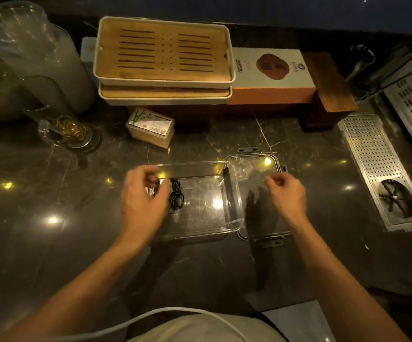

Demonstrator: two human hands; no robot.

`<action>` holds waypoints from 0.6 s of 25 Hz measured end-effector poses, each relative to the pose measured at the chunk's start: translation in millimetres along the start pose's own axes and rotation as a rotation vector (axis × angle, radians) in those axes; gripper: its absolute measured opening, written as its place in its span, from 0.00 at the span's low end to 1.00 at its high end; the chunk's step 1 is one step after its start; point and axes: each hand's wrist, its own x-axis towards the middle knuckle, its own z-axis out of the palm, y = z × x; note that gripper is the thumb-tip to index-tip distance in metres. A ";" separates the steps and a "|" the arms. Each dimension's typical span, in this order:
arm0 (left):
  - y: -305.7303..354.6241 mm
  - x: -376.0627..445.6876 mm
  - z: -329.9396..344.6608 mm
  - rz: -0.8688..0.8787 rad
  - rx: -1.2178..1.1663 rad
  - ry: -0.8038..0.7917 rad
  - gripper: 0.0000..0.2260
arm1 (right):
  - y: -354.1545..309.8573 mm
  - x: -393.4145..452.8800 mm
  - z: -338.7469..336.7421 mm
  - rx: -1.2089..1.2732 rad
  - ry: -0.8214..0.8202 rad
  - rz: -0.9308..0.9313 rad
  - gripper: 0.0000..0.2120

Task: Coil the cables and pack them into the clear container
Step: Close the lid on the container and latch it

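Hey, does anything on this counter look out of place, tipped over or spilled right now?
One thing: the small box with the bamboo label, behind the clear container, sits tilted, one edge raised off the dark counter. Nothing looks spilled. The container's lid lies flat beside it, and a black coiled cable sits inside.

A dark marbled tabletop [52, 243] carried two stacked slatted bamboo trays [164, 51] at the back, with an orange and white box [272, 70] just beside them on the right and a dark wooden block [328, 82] next to that. In front of the trays lay a small tilted box with a bamboo print [150, 127]. At the far left stood clear glass vessels [34, 58] and a glass dish [70, 132]. A perforated metal drain panel [372, 164] sat at the right.
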 end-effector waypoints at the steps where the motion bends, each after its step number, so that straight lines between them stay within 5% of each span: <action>1: 15.7 -11.4 10.2 0.059 -0.082 -0.112 0.07 | 15.7 4.8 -4.9 -0.051 0.058 0.050 0.20; 4: 51.7 -50.7 51.4 0.214 -0.112 -0.586 0.05 | 50.9 15.7 -16.3 -0.189 0.055 0.131 0.28; 7: 51.8 -73.9 92.9 0.001 -0.127 -0.815 0.10 | 66.1 20.5 -17.4 -0.226 -0.011 0.163 0.31; 11: 43.1 -96.1 135.2 -0.238 -0.022 -0.830 0.21 | 80.4 27.7 -13.1 -0.193 -0.055 0.155 0.29; 15: 36.0 -109.9 162.3 -0.507 -0.067 -0.655 0.31 | 91.2 36.6 -15.0 -0.178 -0.054 0.129 0.24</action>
